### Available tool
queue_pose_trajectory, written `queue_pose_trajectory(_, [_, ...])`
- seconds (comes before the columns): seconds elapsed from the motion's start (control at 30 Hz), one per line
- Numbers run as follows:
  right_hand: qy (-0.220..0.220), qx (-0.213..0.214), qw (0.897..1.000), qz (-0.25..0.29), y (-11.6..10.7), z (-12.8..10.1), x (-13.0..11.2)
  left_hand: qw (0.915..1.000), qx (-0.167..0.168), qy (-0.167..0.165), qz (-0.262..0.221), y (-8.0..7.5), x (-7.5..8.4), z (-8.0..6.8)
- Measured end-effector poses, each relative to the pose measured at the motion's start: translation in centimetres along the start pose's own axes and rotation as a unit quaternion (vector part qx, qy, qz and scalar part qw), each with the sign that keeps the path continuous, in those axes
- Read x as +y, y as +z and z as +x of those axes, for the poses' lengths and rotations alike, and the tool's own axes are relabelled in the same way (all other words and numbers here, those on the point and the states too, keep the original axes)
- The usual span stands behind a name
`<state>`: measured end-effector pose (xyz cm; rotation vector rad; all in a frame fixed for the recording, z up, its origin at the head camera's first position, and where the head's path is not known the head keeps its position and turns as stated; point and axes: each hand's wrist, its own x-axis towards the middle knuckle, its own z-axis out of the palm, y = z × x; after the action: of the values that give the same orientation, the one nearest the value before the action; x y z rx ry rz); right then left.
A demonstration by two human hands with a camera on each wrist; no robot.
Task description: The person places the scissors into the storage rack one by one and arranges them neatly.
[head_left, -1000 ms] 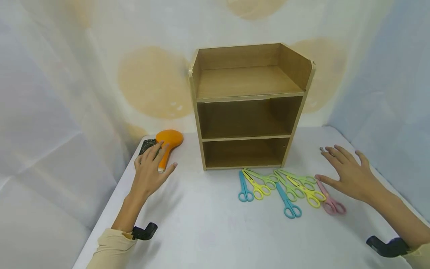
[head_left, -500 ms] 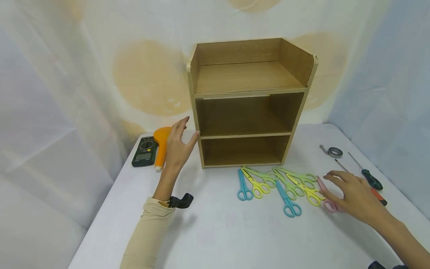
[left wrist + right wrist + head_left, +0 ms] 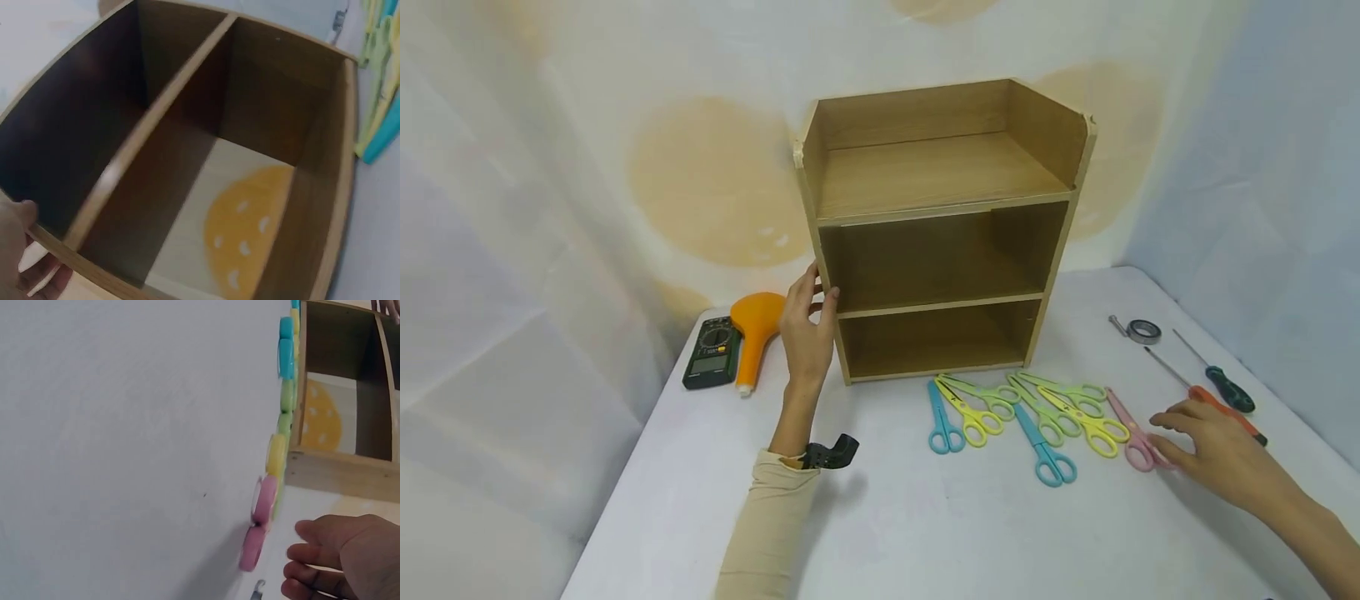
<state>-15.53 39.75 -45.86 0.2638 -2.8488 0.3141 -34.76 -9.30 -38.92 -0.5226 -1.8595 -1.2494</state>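
Observation:
A wooden shelf unit [image 3: 938,307] stands at the back of the white table. My left hand [image 3: 807,329] grips its left side panel, with the thumb at the front edge and the fingers round the outside; the left wrist view shows this thumb [image 3: 26,214] against the wood. Pink scissors [image 3: 1138,443] lie at the right end of a row of several blue, yellow and green scissors [image 3: 1045,450] in front of the shelf. Over the pink handles hovers my right hand [image 3: 1221,454], its fingers loosely bent and nothing held in them.
Left of the shelf lie a black multimeter [image 3: 712,353] and an orange tool with a rounded head [image 3: 756,333]. On the right are a bolt [image 3: 1117,325], a ring [image 3: 1144,332], a green-handled screwdriver [image 3: 1228,389] and a red-handled screwdriver [image 3: 1225,410]. White cloth walls surround the table.
From above the orange tool my left hand has moved right and taken hold of the shelf's side. My right hand has come down and nearer me, uncovering the screwdrivers, bolt and ring.

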Motion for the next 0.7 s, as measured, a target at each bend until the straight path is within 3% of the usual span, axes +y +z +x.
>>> queue_pose_trajectory(0.2, [0.054, -0.088, 0.995, 0.004, 0.0, 0.0, 0.7, 1.0000, 0.006, -0.003, -0.001, 0.0, 0.2, -0.2])
queue_pose_trajectory(0.3, [0.078, -0.108, 0.991, 0.003, 0.2, 0.2, 1.0, 1.0000, 0.002, -0.007, -0.003, -0.1, 0.4, -0.1])
queue_pose_trajectory(0.47, [0.087, -0.102, 0.991, -0.012, 0.2, 0.3, 1.1, 0.9999, -0.002, -0.003, -0.009, 0.1, 0.4, 0.0])
queue_pose_trajectory(0.7, [0.036, -0.046, 0.998, -0.013, -0.3, 0.2, 0.9, 0.9999, -0.002, -0.014, -0.006, -0.2, 0.3, -0.2])
